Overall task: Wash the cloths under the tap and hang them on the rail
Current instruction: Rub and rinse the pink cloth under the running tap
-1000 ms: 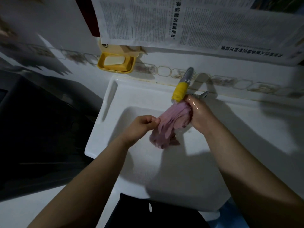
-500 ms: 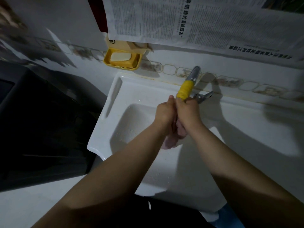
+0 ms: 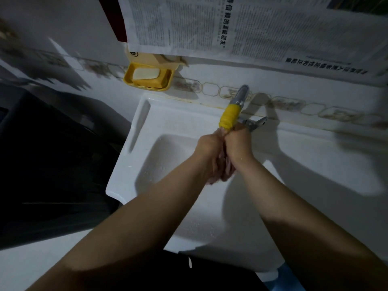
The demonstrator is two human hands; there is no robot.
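A yellow soap dish [image 3: 148,78] holding a pale bar is fixed to the tiled wall at left, above the corner of a white sink [image 3: 134,143] — sheets of newspaper [image 3: 241,28] hang above it. Over the basin, the left hand [image 3: 210,153] and right hand [image 3: 238,147] press together, fingers closed on a pink cloth [image 3: 225,173] bunched between them — directly below the yellow-wrapped tap [image 3: 230,116].

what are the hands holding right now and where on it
Both the left hand and right hand are closed around the bunched pink cloth, pressed together under the tap; only its lower folds show, so the exact spot cannot be told.
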